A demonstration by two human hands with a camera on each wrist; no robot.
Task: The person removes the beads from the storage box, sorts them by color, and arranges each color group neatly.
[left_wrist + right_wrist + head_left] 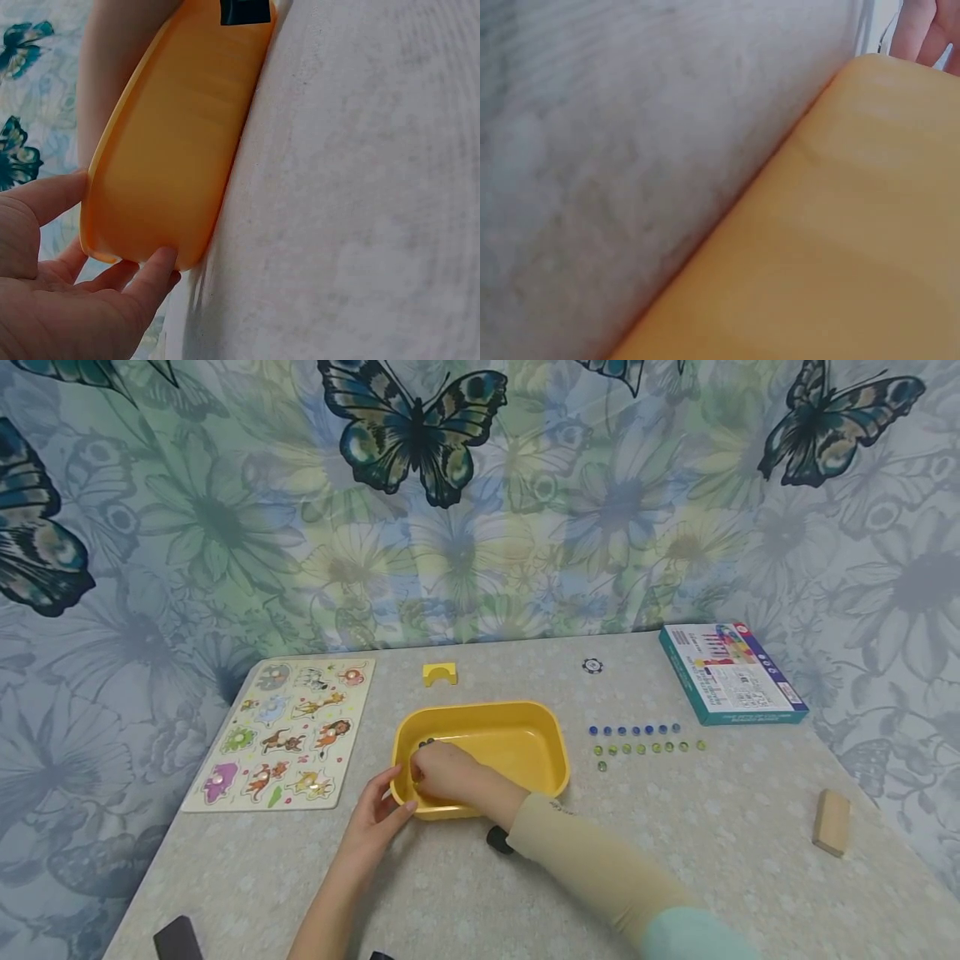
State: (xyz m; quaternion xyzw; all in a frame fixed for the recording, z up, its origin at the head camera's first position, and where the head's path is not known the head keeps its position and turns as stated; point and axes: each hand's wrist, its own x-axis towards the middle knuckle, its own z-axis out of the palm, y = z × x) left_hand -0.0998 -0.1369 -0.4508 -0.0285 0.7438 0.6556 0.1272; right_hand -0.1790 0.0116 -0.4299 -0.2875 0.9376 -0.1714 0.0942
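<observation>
A yellow plastic tray (517, 714) stands in the middle of the table. My left hand (375, 814) holds its near left corner, thumb on the front wall and fingers at the left end. In the left wrist view the fingers of that hand (97, 292) spread round the tray's end wall (165, 150). My right hand (446, 770) reaches down inside the left part of the tray, fingers bent and fingertips hidden. A few small dark pieces (427, 742) show just beyond its knuckles. The right wrist view shows mostly the tray's outer wall (840, 240); I cannot tell what the right fingers hold.
Right of the tray lie a row of blue glass marbles (636, 730) and a row of green ones (641, 749). An animal puzzle board (288, 735) lies left. Behind are a yellow arch block (439, 673), a round chip (592, 666) and a box (735, 672). A wooden block (832, 822) lies right.
</observation>
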